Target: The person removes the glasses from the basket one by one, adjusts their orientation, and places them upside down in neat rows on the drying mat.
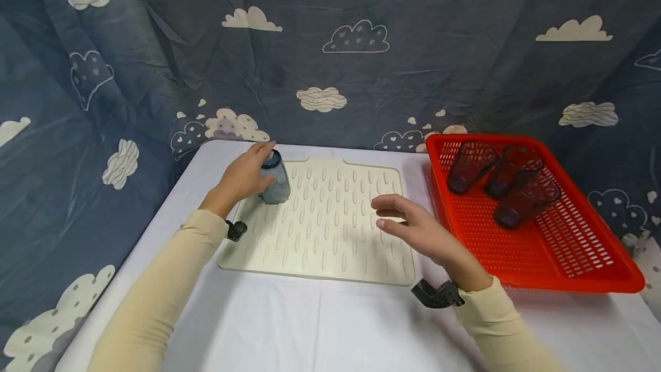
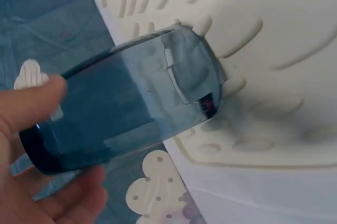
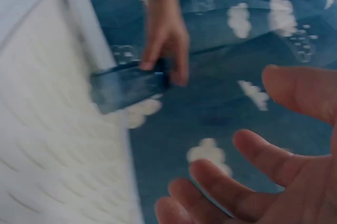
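The tabletop (image 1: 289, 326) is covered by a white cloth. At its right side a red basket (image 1: 516, 263) is set, in which three glasses (image 1: 471, 168) are held at a tilt, close together. To the basket's left a white ridged mat (image 1: 320, 217) is laid. Over the mat's right part the right hand (image 1: 420, 231) is held with fingers loosely spread; nothing is gripped by it. By the left hand (image 1: 242, 174) a blue glass (image 1: 276, 185) is clasped near its upper end, between thumb and fingers. The glass is stood nearly upright at the mat's back left; whether rim or base is uppermost cannot be told.

It is judged that the glass is being steadied there. Its whole lower edge should be borne evenly by the ridges and squared before the grip is eased. Thumb and fingers should be parted together, since tipping could be caused by a one-sided release.
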A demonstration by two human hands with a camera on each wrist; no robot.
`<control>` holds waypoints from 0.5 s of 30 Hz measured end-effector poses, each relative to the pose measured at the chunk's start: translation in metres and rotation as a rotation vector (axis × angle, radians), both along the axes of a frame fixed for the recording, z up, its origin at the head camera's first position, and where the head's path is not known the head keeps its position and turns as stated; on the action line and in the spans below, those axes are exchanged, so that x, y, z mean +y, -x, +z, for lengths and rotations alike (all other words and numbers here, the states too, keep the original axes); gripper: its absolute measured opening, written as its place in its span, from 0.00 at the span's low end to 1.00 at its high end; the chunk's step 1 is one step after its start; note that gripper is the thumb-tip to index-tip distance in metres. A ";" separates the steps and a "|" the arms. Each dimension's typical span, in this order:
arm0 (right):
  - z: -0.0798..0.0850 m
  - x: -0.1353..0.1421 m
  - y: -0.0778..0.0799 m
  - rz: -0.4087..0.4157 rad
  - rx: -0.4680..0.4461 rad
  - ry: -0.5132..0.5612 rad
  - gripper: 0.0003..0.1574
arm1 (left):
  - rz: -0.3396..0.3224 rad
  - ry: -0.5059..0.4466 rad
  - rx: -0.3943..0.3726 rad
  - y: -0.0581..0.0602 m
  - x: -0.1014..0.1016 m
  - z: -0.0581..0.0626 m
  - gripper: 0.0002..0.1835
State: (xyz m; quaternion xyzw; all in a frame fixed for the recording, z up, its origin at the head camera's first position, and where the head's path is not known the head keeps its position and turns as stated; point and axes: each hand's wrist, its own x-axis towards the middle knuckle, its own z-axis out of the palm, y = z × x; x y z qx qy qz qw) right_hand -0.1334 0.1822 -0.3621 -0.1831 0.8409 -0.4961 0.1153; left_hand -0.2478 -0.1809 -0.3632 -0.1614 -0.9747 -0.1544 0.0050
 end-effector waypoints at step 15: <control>0.046 0.078 -0.024 -0.053 0.070 -0.187 0.29 | 0.058 -0.251 0.116 -0.028 -0.007 0.000 0.40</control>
